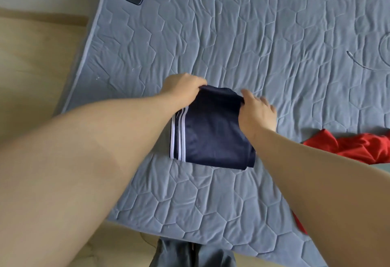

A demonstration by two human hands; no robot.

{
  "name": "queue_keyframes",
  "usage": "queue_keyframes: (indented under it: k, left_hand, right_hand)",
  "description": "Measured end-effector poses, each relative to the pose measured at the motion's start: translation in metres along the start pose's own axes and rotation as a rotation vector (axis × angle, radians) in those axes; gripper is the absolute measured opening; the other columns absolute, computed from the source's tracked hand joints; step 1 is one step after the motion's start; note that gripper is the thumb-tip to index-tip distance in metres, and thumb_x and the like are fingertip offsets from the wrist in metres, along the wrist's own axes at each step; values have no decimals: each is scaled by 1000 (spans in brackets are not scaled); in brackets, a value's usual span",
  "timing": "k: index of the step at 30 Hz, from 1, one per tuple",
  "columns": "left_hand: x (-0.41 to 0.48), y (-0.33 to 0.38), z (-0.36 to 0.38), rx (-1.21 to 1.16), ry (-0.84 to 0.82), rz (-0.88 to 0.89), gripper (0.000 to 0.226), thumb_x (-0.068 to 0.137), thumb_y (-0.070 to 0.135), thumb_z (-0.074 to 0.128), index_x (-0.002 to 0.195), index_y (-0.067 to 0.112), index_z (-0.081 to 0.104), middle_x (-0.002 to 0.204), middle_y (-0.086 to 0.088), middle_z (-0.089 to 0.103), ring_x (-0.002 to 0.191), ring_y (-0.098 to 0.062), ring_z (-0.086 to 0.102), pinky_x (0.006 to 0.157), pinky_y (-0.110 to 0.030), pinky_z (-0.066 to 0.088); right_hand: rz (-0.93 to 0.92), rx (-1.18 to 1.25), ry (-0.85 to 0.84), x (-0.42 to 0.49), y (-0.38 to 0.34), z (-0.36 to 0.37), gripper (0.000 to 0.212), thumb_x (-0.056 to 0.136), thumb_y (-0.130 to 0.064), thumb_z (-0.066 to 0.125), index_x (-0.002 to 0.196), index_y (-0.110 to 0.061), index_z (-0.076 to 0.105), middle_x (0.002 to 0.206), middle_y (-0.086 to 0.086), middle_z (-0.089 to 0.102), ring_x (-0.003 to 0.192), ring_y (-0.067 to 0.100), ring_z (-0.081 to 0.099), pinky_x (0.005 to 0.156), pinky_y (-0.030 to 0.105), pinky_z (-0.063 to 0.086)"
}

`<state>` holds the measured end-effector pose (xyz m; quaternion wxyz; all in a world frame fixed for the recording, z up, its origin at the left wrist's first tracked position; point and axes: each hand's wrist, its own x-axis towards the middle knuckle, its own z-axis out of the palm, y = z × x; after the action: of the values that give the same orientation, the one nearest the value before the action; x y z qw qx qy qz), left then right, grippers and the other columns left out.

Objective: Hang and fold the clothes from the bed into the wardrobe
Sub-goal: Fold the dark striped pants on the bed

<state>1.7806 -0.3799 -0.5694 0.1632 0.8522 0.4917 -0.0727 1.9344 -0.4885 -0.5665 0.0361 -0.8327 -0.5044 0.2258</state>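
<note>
Left hand point(182, 86) and right hand point(256, 109) pinch the far edge of the navy striped shorts point(211, 131); best fold toward the near hem, edges aligned, smoothing creases

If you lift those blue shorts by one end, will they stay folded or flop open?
Probably flop open: the shorts are thin cloth, and the far edge bends where the left hand and right hand hold it. Likely light, since they lie flat on the bed. The fabric looks smooth, so layers may slide apart.
</note>
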Motion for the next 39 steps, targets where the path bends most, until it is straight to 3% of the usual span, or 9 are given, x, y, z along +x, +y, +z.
queue_keyframes:
  k: [3,5,8,18,22,28,33,36,39]
  left_hand:
    - [14,1,7,29,19,-14,42,99,21,35,139,33,37,150,1,32,144,-24,11,112,-41,14]
    - [16,4,17,116,-37,-2,53,100,30,32,147,39,9,158,6,4,145,-23,-7,114,-47,2]
    - [10,7,41,111,-126,9,59,100,33,32,147,40,-2,158,8,-8,144,-22,-12,115,-47,0]
    - [-27,-14,133,91,-130,-159,83,89,51,47,148,32,-8,157,4,-12,144,-28,-9,114,-52,1]
    - [-38,-27,165,111,-154,-166,74,90,57,39,148,34,-2,157,1,-12,144,-29,-9,113,-55,1]
    - [-37,-37,198,147,-130,-124,68,90,62,29,148,37,2,158,0,-10,144,-31,-9,113,-53,1]
    - [-35,-39,209,-222,37,-223,60,91,41,52,145,32,27,158,-4,4,142,-32,12,113,-44,17]
    - [-37,-33,211,-490,183,-417,78,83,34,66,147,26,22,153,-13,14,136,-29,26,108,-31,21]
    - [-35,-29,207,-763,140,-681,96,74,35,75,147,23,14,145,-7,30,130,-22,35,98,-23,27]
  right_hand:
    - [33,-7,9,17,1,1,53,102,-22,27,149,-29,5,158,-3,8,145,27,3,115,42,8]
    - [54,-21,-38,19,3,7,55,102,-27,25,149,-32,-2,159,-3,-4,145,27,-2,116,44,6]
    - [88,-41,-135,16,10,24,57,101,-31,25,148,-35,-7,158,-3,-9,145,26,-3,116,45,6]
    - [352,127,-341,13,41,98,65,94,-51,34,147,-41,-2,158,-5,-7,144,26,2,110,51,14]
    - [472,371,-321,16,52,128,73,90,-49,44,148,-38,1,158,-6,-3,142,29,9,110,49,18]
    - [459,438,-309,21,67,159,81,85,-50,50,147,-40,-1,157,-7,-1,143,27,9,108,51,22]
    - [425,402,-378,27,74,173,91,83,-50,58,147,-38,-4,157,-4,-6,144,26,2,110,50,19]
    - [409,371,-383,28,75,177,92,83,-47,59,148,-35,-6,157,0,-8,144,27,1,111,50,17]
    - [401,304,-349,26,77,178,91,84,-47,59,148,-34,-4,157,0,1,142,30,9,109,52,21]
